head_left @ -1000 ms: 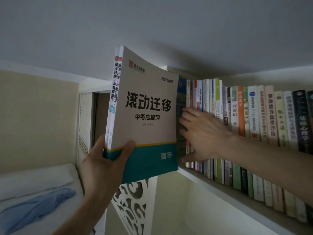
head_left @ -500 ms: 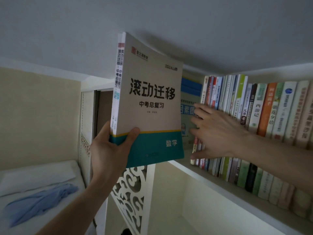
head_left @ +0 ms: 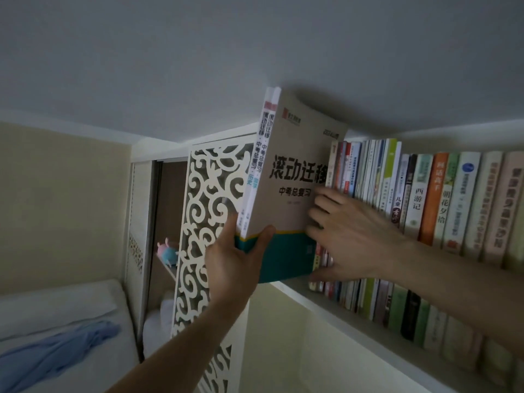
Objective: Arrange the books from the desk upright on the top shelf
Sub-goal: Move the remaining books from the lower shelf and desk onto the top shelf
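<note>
My left hand (head_left: 235, 259) grips the bottom spine corner of two tall beige workbooks with teal bands (head_left: 289, 171), held upright together, their far edge entering the left end of the top shelf (head_left: 334, 304). Their tops nearly touch the ceiling. My right hand (head_left: 346, 236) is spread flat, fingers apart, against the leftmost books of the row of upright books (head_left: 425, 199), beside the workbooks' cover. It holds nothing.
A white carved fretwork panel (head_left: 209, 211) stands just left of the shelf end. Behind it is a dark wardrobe opening with a pink and blue plush toy (head_left: 168, 251). Lower left lies a bed with a white pillow (head_left: 56, 307) and blue cloth (head_left: 54, 353).
The workbooks moved right and into the shelf end, now covering the blue book that showed before. My right hand stayed pressed on the row, which stands straighter. The view shifted left.
</note>
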Tool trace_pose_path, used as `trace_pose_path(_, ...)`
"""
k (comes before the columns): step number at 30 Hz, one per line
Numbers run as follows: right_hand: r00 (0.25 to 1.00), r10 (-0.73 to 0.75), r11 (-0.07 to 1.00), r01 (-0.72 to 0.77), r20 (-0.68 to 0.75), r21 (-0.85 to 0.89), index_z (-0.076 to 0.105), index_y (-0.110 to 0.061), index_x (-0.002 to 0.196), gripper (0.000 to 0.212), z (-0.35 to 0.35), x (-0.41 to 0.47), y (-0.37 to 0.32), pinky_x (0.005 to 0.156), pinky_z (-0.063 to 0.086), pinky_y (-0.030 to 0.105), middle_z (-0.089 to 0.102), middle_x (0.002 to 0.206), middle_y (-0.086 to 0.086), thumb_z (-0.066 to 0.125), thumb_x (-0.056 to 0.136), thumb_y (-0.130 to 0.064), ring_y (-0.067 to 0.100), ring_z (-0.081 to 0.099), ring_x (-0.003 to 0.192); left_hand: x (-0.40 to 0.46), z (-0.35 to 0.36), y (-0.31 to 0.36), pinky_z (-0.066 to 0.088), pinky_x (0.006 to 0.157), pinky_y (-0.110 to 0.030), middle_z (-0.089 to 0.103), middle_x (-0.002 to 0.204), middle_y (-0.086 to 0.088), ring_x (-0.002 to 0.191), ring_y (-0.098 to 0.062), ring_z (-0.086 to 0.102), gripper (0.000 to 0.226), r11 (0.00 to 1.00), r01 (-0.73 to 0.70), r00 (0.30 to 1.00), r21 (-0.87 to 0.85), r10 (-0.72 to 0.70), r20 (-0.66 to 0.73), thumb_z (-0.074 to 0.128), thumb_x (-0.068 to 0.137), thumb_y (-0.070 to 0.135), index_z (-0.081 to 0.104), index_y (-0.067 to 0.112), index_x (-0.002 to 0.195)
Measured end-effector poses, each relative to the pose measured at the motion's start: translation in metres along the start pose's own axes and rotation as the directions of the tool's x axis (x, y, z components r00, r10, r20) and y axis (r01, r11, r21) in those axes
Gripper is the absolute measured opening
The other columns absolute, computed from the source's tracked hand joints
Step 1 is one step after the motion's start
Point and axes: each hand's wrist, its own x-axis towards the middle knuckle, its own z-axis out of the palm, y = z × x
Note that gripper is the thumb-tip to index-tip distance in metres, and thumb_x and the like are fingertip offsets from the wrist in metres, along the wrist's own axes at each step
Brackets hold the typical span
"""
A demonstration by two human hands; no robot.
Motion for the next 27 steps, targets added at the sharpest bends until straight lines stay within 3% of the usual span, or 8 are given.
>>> trace_pose_path(5, 1.0, 0.007, 1.0, -0.007, 0.029, -0.004, 0.073, -0.013, 0.108, 0.093, -0.002, 0.001, -0.001, 0.125, 0.017, 0.052, 0.066, 0.114, 0.012, 0.032, 0.078, -0.092, 0.034, 0.052, 0.118, 0.002, 0.039, -0.016, 0.05, 0.063, -0.006, 0.072, 0.102, 0.013, 0.079, 0.008, 0.064, 0.04, 0.999, 0.034, 0.994, 0.032, -0.037, 0.098, 0.08, 0.086, 0.041, 0.062, 0.024, 0.118)
trace_pose_path(9, 0.999, -0.008, 0.999, 0.01, 0.038, -0.043, 0.071, -0.014, 0.112, 0.094, -0.002, 0.004, -0.002, 0.126, 0.014, 0.053, 0.065, 0.117, 0.014, 0.033, 0.079, -0.092, 0.035, 0.05, 0.123, 0.005, 0.069, -0.01, 0.043, 0.067, 0.0, 0.067, 0.109, 0.019, 0.088, 0.004, 0.062, 0.044, 0.988, 0.15, 0.973, -0.029, -0.142, 0.183, 0.077, 0.09, 0.038, 0.052, 0.03, 0.125)
trace_pose_path(13, 0.999, -0.025, 0.998, 0.027, 0.04, -0.06, 0.072, -0.011, 0.108, 0.092, -0.002, 0.01, -0.003, 0.126, 0.012, 0.053, 0.065, 0.112, 0.014, 0.035, 0.08, -0.09, 0.035, 0.051, 0.121, -0.002, 0.092, -0.013, 0.052, 0.078, -0.012, 0.068, 0.111, 0.015, 0.098, -0.001, 0.067, 0.04, 0.974, 0.205, 0.949, -0.1, -0.173, 0.264, 0.07, 0.095, 0.021, 0.046, 0.038, 0.121)
trace_pose_path(16, 0.999, -0.028, 0.997, 0.031, 0.038, -0.064, 0.072, -0.009, 0.109, 0.092, -0.003, 0.014, -0.005, 0.126, 0.012, 0.053, 0.065, 0.111, 0.013, 0.035, 0.08, -0.089, 0.034, 0.051, 0.12, -0.001, 0.094, -0.022, 0.057, 0.075, -0.021, 0.068, 0.102, 0.014, 0.086, 0.004, 0.065, 0.032, 0.975, 0.2, 0.937, -0.094, -0.162, 0.308, 0.063, 0.1, 0.022, 0.041, 0.034, 0.12)
trace_pose_path(19, 0.999, -0.038, 0.998, 0.04, 0.039, -0.057, 0.071, -0.01, 0.108, 0.092, -0.003, 0.018, -0.005, 0.127, 0.011, 0.052, 0.066, 0.112, 0.012, 0.035, 0.079, -0.09, 0.033, 0.051, 0.121, 0.003, 0.085, -0.027, 0.047, 0.056, -0.013, 0.065, 0.092, 0.009, 0.067, -0.004, 0.061, 0.027, 0.998, 0.05, 0.93, 0.037, -0.06, 0.362, 0.054, 0.105, 0.03, 0.032, 0.03, 0.121)
trace_pose_path(22, 0.998, -0.055, 0.998, 0.056, 0.032, -0.029, 0.072, -0.011, 0.108, 0.091, -0.004, 0.026, -0.007, 0.127, 0.012, 0.052, 0.066, 0.113, 0.011, 0.037, 0.079, -0.09, 0.032, 0.051, 0.122, 0.008, 0.071, -0.03, 0.049, 0.053, -0.016, 0.058, 0.092, 0.011, 0.06, -0.007, 0.059, 0.033, 0.971, -0.17, 0.915, 0.171, 0.091, 0.393, 0.046, 0.107, 0.038, 0.034, 0.016, 0.13)
trace_pose_path(24, 0.998, -0.065, 0.998, 0.066, 0.02, -0.023, 0.073, -0.009, 0.107, 0.091, -0.004, 0.034, -0.009, 0.126, 0.014, 0.052, 0.068, 0.114, 0.012, 0.041, 0.077, -0.089, 0.032, 0.052, 0.122, 0.012, 0.063, -0.031, 0.052, 0.049, -0.023, 0.058, 0.106, 0.005, 0.055, -0.013, 0.061, 0.039, 0.919, -0.291, 0.9, 0.265, 0.169, 0.402, 0.036, 0.108, 0.039, 0.04, 0.011, 0.135)
trace_pose_path(27, 0.998, -0.065, 0.998, 0.065, 0.017, -0.007, 0.073, -0.005, 0.113, 0.096, -0.002, 0.051, -0.014, 0.126, 0.017, 0.05, 0.069, 0.117, 0.014, 0.042, 0.077, -0.088, 0.032, 0.054, 0.121, 0.016, 0.053, -0.037, 0.052, 0.044, -0.027, 0.05, 0.14, -0.018, 0.048, -0.012, 0.055, 0.048, 0.757, -0.522, 0.814, 0.392, 0.306, 0.494, 0.024, 0.105, 0.036, 0.045, 0.006, 0.135)
